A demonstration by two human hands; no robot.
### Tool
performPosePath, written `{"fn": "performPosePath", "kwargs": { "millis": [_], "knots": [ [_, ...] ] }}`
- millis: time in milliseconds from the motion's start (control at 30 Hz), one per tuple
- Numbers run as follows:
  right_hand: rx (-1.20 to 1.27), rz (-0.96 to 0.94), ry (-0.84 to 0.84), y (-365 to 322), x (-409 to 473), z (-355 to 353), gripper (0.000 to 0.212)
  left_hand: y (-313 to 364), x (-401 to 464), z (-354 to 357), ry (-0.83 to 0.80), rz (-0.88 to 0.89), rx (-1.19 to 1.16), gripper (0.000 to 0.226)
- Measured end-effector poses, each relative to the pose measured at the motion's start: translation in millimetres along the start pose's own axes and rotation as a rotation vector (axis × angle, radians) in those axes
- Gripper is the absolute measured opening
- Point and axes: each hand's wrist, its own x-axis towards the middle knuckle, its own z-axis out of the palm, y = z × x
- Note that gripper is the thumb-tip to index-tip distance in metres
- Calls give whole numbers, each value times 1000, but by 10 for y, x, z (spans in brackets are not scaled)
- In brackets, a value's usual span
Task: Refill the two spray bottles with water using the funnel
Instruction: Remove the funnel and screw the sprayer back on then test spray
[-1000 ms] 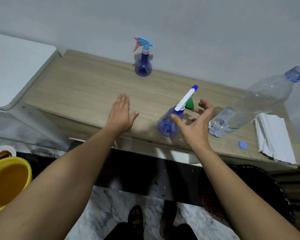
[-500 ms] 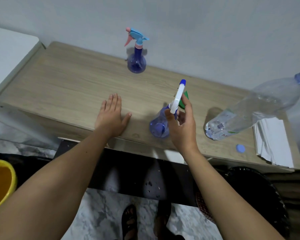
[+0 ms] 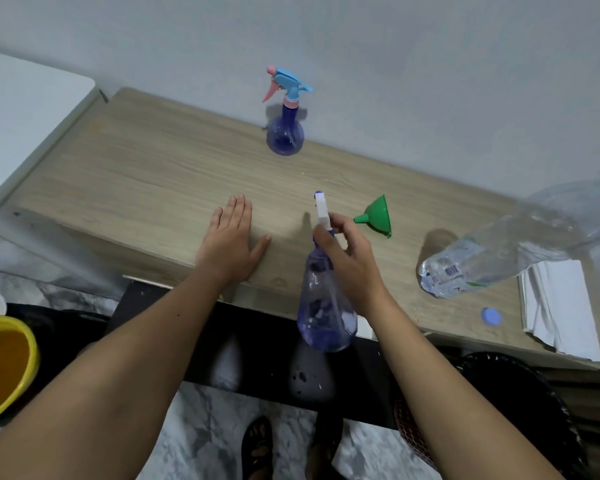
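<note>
My right hand [image 3: 352, 265] grips the neck of a blue spray bottle [image 3: 324, 306] with a white nozzle, held lifted over the front edge of the wooden table [image 3: 153, 188]. My left hand [image 3: 231, 237] rests flat on the table, fingers apart, to the left of that bottle. A second blue spray bottle [image 3: 286, 128] with a pink and light-blue trigger head stands at the back by the wall. A green funnel [image 3: 378, 216] lies on its side just right of my right hand. A large clear water bottle [image 3: 506, 251] stands at the right.
A blue bottle cap [image 3: 491, 317] lies near the front edge, beside a stack of white paper towels [image 3: 555, 299]. A yellow basin [image 3: 4, 365] sits on the floor at the left. A dark round basket [image 3: 520, 410] is below the table at the right.
My right hand closed around the spray bottle's neck and lifted it off the table toward me. The funnel, hidden behind it before, now shows. My left hand stayed put.
</note>
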Motion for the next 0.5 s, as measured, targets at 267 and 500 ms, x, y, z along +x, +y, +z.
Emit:
{"fn": "performPosePath", "kwargs": {
  "millis": [267,500],
  "knots": [
    [-187,65,-91,124,92,40,30,1,-9,-20,32,17,-15,92],
    [-150,116,-130,188,187,88,27,-11,-5,-6,47,24,-21,89]
  ]
}}
